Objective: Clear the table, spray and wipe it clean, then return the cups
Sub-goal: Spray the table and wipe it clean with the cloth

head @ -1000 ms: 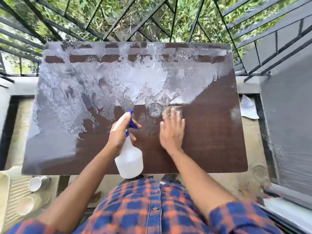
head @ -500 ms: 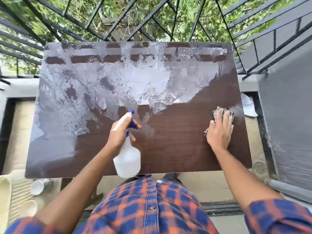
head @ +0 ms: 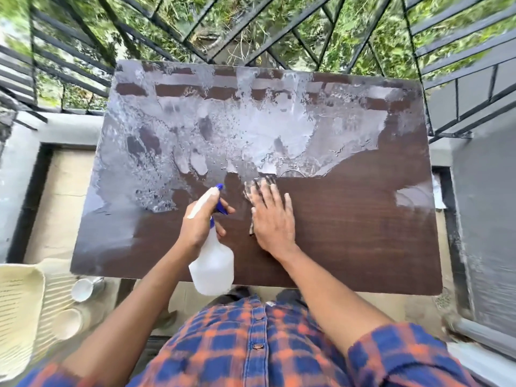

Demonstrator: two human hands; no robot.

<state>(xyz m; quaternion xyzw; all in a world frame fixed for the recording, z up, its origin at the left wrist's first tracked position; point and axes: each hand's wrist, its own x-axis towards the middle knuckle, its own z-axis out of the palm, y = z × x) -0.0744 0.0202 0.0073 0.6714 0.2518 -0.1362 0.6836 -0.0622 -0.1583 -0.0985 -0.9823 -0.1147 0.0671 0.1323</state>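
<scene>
On the table (head: 349, 233), the right hand (head: 275, 222) pressed flat, fingers straight, on a cloth (head: 248, 191) at the wet film's edge. Just beside it, the left hand (head: 198, 224) gripped the spray bottle (head: 213, 266), fingers curled round its neck. Two cups (head: 82, 289) sat on a chair (head: 19, 303) below left.

Home balcony, outdoors: black metal railing (head: 251, 32) runs along the far side and round the right corner, with dense greenery (head: 363, 37) right behind the bars in daylight. A grey painted parapet ledge (head: 25, 163) and grey wall (head: 485, 219) box in a narrow beige tiled floor (head: 58, 196) with a round floor drain (head: 444, 300) by the wall. Domestic kit: brown wood-grain table (head: 349, 233) close up to the railing, cream plastic chair (head: 19, 303) at lower left with two cups (head: 82, 289) on it.
</scene>
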